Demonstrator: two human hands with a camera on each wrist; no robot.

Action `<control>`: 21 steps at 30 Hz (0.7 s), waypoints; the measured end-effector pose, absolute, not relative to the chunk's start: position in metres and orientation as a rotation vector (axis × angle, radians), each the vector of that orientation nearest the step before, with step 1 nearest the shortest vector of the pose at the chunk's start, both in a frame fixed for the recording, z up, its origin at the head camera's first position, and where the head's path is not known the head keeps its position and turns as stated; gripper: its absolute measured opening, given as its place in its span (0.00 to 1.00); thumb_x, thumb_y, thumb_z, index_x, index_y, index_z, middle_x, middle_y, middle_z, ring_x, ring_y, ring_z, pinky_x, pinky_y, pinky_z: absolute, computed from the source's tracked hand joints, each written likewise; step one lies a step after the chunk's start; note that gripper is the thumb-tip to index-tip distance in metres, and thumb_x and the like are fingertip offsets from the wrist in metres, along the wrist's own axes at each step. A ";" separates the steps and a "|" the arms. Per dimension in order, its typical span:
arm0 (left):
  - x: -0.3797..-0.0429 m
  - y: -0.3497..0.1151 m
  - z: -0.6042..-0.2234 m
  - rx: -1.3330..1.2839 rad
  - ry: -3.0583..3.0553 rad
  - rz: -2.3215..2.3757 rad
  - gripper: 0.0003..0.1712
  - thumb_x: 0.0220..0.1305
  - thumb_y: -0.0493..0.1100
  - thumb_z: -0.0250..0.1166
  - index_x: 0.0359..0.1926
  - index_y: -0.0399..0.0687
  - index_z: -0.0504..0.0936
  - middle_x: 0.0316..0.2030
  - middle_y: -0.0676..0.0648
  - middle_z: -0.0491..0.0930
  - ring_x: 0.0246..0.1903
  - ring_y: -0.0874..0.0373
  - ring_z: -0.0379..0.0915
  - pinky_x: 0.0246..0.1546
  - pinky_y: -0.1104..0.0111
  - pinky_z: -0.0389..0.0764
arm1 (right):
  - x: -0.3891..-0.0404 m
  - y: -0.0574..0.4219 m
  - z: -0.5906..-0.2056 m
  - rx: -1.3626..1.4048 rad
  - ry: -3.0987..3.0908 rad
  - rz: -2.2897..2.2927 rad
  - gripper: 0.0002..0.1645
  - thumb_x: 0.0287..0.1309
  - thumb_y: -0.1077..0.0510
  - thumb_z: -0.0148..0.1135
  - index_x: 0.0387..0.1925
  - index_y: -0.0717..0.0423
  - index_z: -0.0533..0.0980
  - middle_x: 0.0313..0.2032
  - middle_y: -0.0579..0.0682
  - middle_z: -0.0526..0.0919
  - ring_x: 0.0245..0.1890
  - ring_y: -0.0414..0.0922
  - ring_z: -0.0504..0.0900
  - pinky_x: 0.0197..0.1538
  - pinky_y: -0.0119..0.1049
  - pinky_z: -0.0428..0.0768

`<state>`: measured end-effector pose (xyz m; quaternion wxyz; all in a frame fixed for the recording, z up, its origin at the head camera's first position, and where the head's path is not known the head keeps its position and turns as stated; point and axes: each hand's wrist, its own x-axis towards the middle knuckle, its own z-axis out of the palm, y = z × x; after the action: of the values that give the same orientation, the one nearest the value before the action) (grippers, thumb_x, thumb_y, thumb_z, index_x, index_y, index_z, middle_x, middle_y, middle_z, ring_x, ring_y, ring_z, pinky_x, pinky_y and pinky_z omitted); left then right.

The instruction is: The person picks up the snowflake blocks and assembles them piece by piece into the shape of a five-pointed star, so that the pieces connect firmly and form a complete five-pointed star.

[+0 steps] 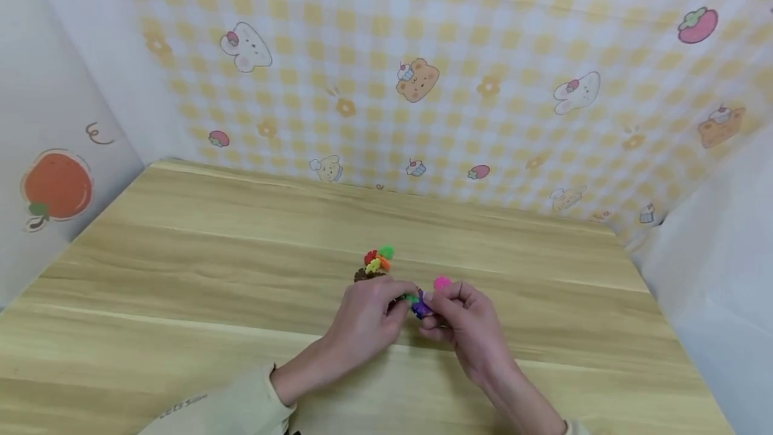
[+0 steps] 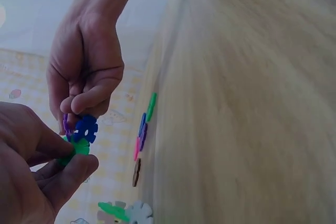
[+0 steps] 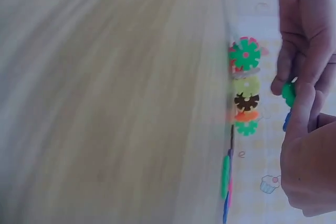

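Over the middle of the table, my left hand point(image 1: 368, 314) and right hand point(image 1: 474, 331) meet around a few toothed plastic snowflake discs. In the left wrist view, the left thumb and fingers pinch a green snowflake disc point(image 2: 80, 146). A blue snowflake disc point(image 2: 86, 129) touches it on edge, just below the right fingertips. Beside the blue one, a purple snowflake disc point(image 2: 66, 124) is pinched by the right hand and mostly covered by its fingers. Whether the slots of these discs are fully interlocked cannot be seen.
Behind the left hand lies a cluster of snowflake discs: red point(image 1: 370, 258), bright green point(image 1: 386, 252), yellow point(image 1: 373, 266) and brown point(image 1: 360, 274). A pink disc point(image 1: 442, 282) lies behind the right hand. A checked cloth point(image 1: 362, 119) hangs along the table's point(image 1: 181, 260) back edge.
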<state>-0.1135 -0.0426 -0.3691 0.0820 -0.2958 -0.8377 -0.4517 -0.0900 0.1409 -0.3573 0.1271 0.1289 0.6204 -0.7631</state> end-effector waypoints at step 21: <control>-0.107 -0.083 -0.370 -0.744 -2.485 -1.428 0.12 0.59 0.28 0.67 0.39 0.46 0.90 0.31 0.51 0.87 0.15 0.74 0.55 0.14 0.76 0.59 | -0.096 0.197 -0.364 0.629 2.177 -1.825 0.15 0.72 0.57 0.57 0.53 0.64 0.74 0.34 0.46 0.86 0.29 0.38 0.82 0.32 0.30 0.83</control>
<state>-0.1066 -0.0831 -0.3705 0.0902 -0.2502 -0.8358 -0.4804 -0.0965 0.1972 -0.3636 0.1156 0.2147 0.7432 -0.6230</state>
